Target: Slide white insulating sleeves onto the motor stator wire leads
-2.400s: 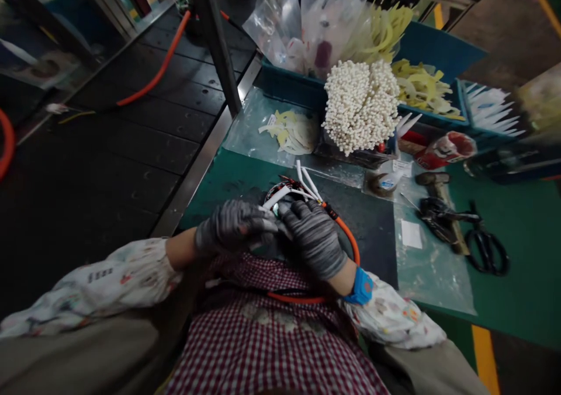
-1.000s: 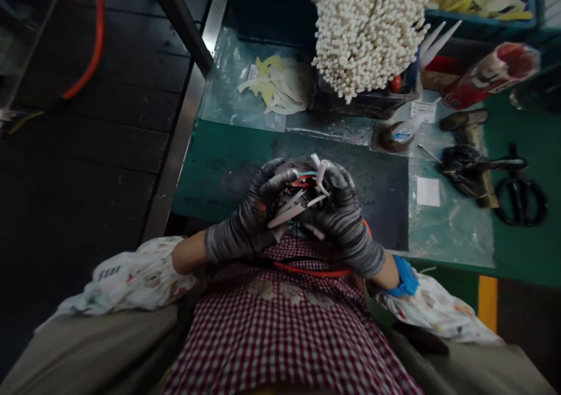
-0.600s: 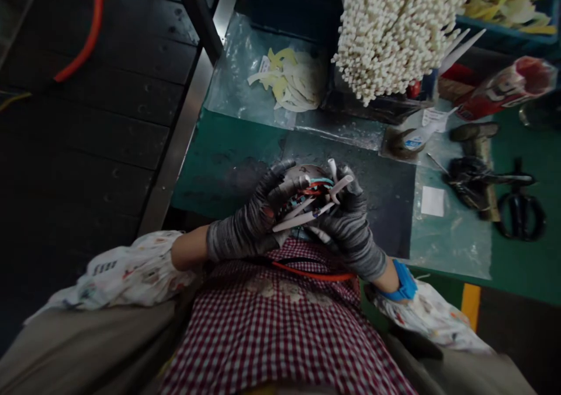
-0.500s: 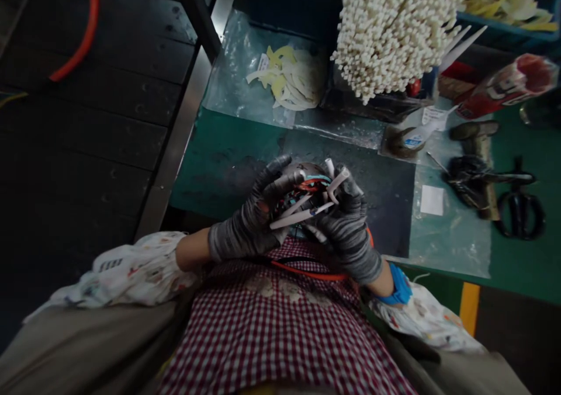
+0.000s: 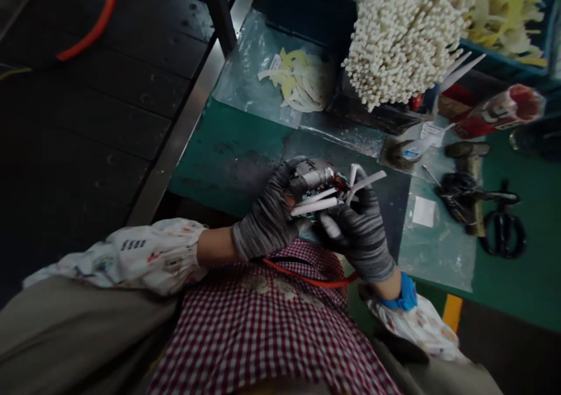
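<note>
My left hand (image 5: 272, 214), in a grey striped glove, is wrapped round the left side of a round part with coloured wires (image 5: 339, 182). White sleeves (image 5: 315, 203) stick out of it between my hands. My right hand (image 5: 362, 225), gloved too, grips the part from the right, its fingers bent beside two white tubes (image 5: 370, 180) that point up and right. Much of the part is hidden by my fingers. An orange cable (image 5: 307, 275) hangs in a curve below, in front of the checked apron.
On the green table (image 5: 236, 138) stand a bundle of white tubes (image 5: 407, 38), a bin of yellow strips (image 5: 508, 15) and a red can (image 5: 499, 114). A hammer (image 5: 473, 190) and scissors (image 5: 504, 231) lie right. Pale strips (image 5: 307, 85) lie on plastic at the back.
The view has shifted and tilted a little. Both hands have moved right in the picture with the part. My left fingers now lie over its top, and the upper tubes lean further right.
</note>
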### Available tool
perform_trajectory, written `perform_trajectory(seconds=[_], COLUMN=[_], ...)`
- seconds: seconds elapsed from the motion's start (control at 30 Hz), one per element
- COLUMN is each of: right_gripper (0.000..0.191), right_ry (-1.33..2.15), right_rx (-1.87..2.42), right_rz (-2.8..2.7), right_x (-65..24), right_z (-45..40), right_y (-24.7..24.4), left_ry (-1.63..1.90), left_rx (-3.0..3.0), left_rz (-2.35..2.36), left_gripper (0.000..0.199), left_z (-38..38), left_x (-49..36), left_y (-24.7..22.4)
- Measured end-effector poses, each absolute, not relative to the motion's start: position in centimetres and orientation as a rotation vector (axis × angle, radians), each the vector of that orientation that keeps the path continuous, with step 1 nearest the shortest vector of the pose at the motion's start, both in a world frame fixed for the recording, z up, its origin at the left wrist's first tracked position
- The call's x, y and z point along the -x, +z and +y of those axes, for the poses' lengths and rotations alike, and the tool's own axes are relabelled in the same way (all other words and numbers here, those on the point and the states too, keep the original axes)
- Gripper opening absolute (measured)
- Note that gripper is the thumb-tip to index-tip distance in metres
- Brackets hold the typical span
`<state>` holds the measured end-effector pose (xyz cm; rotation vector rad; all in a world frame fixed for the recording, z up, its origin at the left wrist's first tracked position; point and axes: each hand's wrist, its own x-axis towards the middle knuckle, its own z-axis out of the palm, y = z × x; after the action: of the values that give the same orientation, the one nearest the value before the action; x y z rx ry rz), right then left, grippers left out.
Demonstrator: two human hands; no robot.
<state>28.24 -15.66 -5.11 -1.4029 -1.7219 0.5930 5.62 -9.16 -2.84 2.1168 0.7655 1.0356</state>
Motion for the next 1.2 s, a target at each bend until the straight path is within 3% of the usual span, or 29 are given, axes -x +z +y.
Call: perform_trajectory(seconds=[0.27, 0.5, 0.9, 1.1, 1.2], right_gripper=[0.024, 0.03, 0.027, 0.032, 0.033], right_ry=[0.411, 0.379, 0.383, 0.665, 0.77], right_rx=[1.183, 1.474, 1.346, 1.401, 1.295], right_rz=[-1.999, -1.913, -2.012, -1.921, -1.958], right_x=[-29.5, -27.8, -28.2, -28.4, -28.7], right_z=[-14.3, -15.6, -15.0, -13.4, -11.1], right_y=[-6.0, -6.3, -6.0, -5.1, -4.4], left_ry=[1.018, 0.954, 0.966, 0.931, 0.821], left_rx=[-2.107, -2.097, -2.145, -2.041, -2.058], left_rz=[0.682, 0.782, 0.749, 0.734, 0.71], left_gripper=[0.073, 0.079, 0.081, 0.07, 0.082], left_z=[-8.4, -8.1, -9.1, -6.7, -4.2], left_x=[-5.7, -5.4, -4.6, -5.0, -4.0], left_y=[-2.2, -2.3, -2.7, -2.7, -3.6])
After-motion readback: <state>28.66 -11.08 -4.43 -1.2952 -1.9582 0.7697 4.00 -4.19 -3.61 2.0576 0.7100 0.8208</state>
